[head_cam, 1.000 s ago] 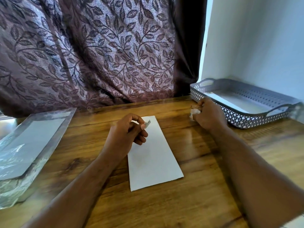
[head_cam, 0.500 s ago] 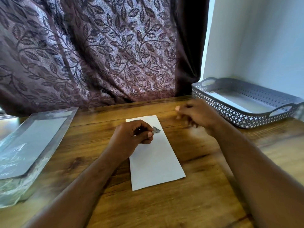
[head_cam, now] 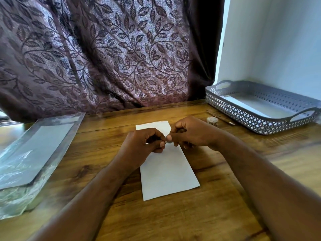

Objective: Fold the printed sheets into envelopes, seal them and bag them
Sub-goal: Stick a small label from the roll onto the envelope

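I'm seeing L hand (head_cam: 140,145) and R hand (head_cam: 192,134) both pinching one small grey bit (head_cam: 168,138) btwn fingertips, just above the white envelope (head_cam: 168,173), which is lying flat mid tabletop (head_cam: 173,220). Small roll (head_cam: 212,120) is sitting beside the grey tray (head_cam: 260,126), right; plastic bag (head_cam: 31,153) lying left.

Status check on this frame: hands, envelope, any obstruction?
Left hand and right hand both pinching small tape piece. White envelope flat on table beneath them. Tape roll off right, nothing blocking.
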